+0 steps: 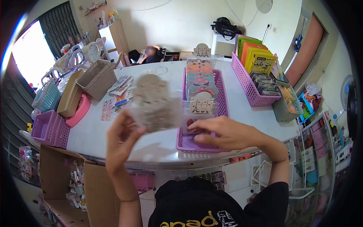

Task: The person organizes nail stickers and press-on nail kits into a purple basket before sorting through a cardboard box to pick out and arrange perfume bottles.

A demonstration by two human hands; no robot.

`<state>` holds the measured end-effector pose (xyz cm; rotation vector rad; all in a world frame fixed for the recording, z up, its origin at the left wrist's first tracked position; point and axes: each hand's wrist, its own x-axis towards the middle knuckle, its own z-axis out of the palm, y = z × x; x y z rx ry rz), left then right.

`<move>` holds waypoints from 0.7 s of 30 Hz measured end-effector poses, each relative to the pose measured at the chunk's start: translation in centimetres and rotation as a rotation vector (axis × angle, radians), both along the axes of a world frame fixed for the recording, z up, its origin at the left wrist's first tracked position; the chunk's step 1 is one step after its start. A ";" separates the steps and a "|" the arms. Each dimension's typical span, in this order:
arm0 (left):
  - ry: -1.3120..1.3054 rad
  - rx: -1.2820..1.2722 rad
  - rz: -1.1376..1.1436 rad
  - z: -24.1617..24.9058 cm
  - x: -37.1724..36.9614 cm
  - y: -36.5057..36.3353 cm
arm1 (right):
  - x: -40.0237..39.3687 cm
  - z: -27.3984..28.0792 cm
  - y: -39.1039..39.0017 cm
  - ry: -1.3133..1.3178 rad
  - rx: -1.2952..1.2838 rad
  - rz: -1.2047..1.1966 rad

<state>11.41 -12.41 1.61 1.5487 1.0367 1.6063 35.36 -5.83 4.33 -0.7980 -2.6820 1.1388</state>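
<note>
My left hand (123, 134) is raised over the table, pinching the lower left edge of a clear plastic packet with a cream card (151, 89) in it. The packet is smeared by motion, so its contents are hard to make out. My right hand (227, 132) reaches over the front end of a long purple basket (224, 94). Its fingers are stretched out and apart, against a clear packet with dark red pieces (190, 122). Behind that packet, carded packets stand in a row, among them a cream card with red marks (202, 103) and pink and blue ones.
On the right stands another purple basket (251, 96) with yellow, orange and green packets, beside a grey bin (289, 100). Left are loose packets, a blue pen-like object (120, 102), a grey basket (97, 79) and a pink tray (79, 111). A person (152, 55) is behind the table.
</note>
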 end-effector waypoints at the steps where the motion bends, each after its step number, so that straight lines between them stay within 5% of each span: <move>1: 0.080 -0.051 -0.079 0.1 0.7 0.0 | 0.3 0.3 0.1 0.124 -0.121 -0.049; 5: 0.290 -0.081 -0.266 -0.5 3.9 1.8 | 1.7 0.5 0.3 0.585 -0.057 -0.265; 13: 0.391 0.017 -0.247 -0.6 4.5 2.4 | 2.3 0.5 0.4 0.353 0.050 -0.368; 16: 0.345 0.041 -0.165 -0.6 4.2 2.4 | 2.3 0.5 0.8 0.362 0.145 -0.349; 21: 0.456 0.105 0.285 0.2 -1.4 3.1 | 2.5 1.2 1.2 0.267 0.382 -0.229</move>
